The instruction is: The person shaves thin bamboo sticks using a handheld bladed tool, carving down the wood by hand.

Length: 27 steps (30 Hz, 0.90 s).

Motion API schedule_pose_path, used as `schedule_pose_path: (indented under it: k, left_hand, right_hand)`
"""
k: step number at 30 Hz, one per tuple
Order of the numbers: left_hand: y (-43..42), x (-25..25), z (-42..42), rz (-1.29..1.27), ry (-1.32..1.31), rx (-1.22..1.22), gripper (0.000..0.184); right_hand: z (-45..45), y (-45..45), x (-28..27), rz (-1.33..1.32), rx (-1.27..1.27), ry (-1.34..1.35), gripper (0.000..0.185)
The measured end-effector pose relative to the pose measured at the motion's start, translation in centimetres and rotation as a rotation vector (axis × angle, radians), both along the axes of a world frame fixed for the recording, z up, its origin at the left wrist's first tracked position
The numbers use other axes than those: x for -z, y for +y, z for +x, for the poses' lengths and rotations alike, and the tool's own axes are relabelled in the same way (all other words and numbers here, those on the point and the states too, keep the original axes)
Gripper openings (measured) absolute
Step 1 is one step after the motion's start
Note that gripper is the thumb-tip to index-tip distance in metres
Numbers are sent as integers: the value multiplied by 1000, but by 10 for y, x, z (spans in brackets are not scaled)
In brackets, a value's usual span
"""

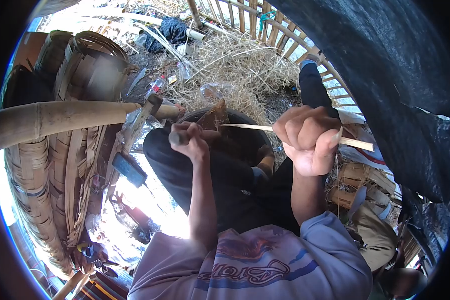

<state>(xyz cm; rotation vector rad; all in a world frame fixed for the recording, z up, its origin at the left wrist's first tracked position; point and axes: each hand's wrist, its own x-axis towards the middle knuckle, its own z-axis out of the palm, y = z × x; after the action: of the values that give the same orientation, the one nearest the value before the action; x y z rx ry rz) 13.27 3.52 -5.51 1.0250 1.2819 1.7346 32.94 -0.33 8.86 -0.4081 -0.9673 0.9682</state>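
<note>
My left hand (pixel 190 142) is closed around a tool's handle (pixel 179 138), whose round end faces me. A broad brown, rusty-looking blade (pixel 214 116) rises just beyond that hand and seems to belong to the handle. My right hand (pixel 307 137) is a fist around a thin pale bamboo strip (pixel 247 127). The strip runs across my lap; its left end is by the blade, and its other end sticks out right of the fist. Whether strip and blade touch cannot be made out.
A thick bamboo pole (pixel 60 120) crosses the left side, before tall woven baskets (pixel 35 200). Beneath the hands is a dark round container (pixel 235 116). Straw (pixel 250 65) covers the ground ahead, beside a slatted fence (pixel 280 27). Black sheeting (pixel 385 90) hangs at the right.
</note>
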Motion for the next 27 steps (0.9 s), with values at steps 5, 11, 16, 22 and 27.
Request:
schedule_pose_path:
  k: [5, 11, 16, 22, 27]
  left_hand:
    - [-14, -66, 10, 126, -301, 84, 16]
    - [8, 54, 12, -57, 319, 138, 17]
    - [13, 32, 14, -45, 161, 117, 13]
    - [-11, -42, 2, 60, -259, 105, 9]
    - [2, 22, 6, 114, 303, -9, 10]
  right_hand:
    - [1, 3, 2, -20, -5, 18, 60]
    - [-2, 3, 0, -2, -16, 28, 58]
    - [-10, 1, -4, -2, -26, 26, 57]
    - [-1, 0, 2, -23, -12, 39, 58]
    - [0, 2, 4, -20, -16, 76, 58]
